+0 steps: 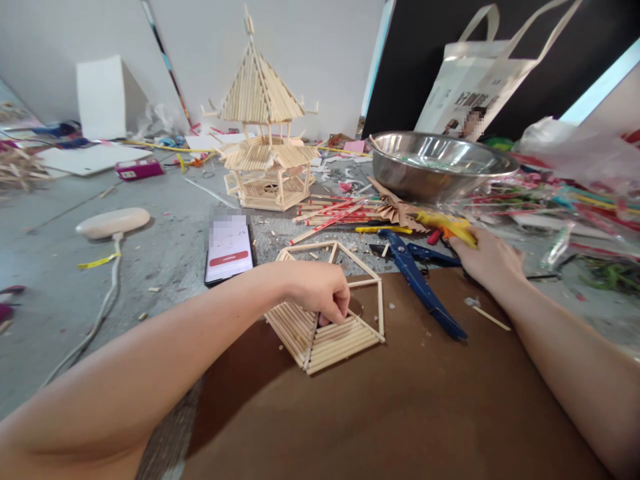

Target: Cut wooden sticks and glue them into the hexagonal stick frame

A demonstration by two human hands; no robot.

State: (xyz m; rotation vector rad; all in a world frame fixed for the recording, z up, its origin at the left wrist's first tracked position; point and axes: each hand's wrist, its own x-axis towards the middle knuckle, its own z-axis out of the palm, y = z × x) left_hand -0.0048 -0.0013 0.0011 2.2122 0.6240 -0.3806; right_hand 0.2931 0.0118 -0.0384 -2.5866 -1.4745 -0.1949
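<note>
A six-sided frame of thin wooden sticks [345,333] lies on the brown board, with some of its sections filled by rows of sticks and others bare outlines. My left hand [325,293] is over its middle, fingers curled and closed, fingertips down at the inner edge of the front filled section. What they pinch or press is hidden. Off to the right, my right hand [493,257] is closed around a yellow hot glue gun [447,227], whose nozzle points left. Blue-handled cutters [420,283] lie between the two hands.
A stick-built pavilion model [267,133] stands behind the frame. A phone [229,250] lies left of it, near a white corded device [114,223]. A steel basin [440,163], red-marked sticks [335,215] and a tote bag [465,87] are at the back. The brown board [380,413] spans the front.
</note>
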